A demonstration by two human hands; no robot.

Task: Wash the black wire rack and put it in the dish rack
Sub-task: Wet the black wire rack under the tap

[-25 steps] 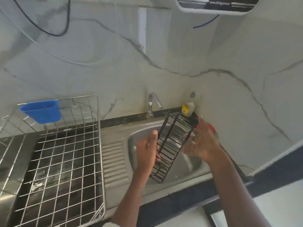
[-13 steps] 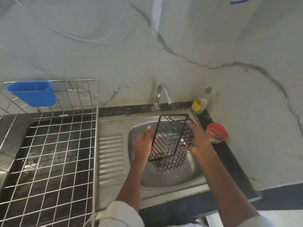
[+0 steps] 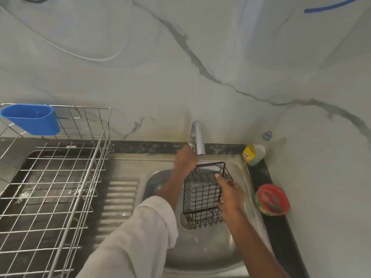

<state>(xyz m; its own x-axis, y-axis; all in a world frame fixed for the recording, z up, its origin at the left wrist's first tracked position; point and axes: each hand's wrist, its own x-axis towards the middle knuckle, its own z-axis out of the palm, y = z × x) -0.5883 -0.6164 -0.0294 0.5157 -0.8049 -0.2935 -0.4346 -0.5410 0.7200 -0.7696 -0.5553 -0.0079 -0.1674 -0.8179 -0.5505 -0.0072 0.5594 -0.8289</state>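
The left hand [image 3: 185,159] has left the black wire rack [image 3: 204,194] and now grips the tap [image 3: 197,137], while the right hand's [image 3: 230,195] fingers [image 3: 220,178] grip the rack over the sink [image 3: 200,255].

**Domestic kitchen, sink area**

A stainless-steel sink [image 3: 202,255] with a ribbed drainboard [image 3: 118,199] is set into a dark desk [image 3: 281,233] beneath a chrome tap [image 3: 197,137]. A wire dish rack [image 3: 60,177] carrying a blue cutlery cup [image 3: 32,119] stands beside it. A dish-soap bottle [image 3: 254,154] and marble-patterned wall [image 3: 180,67] complete the setting.
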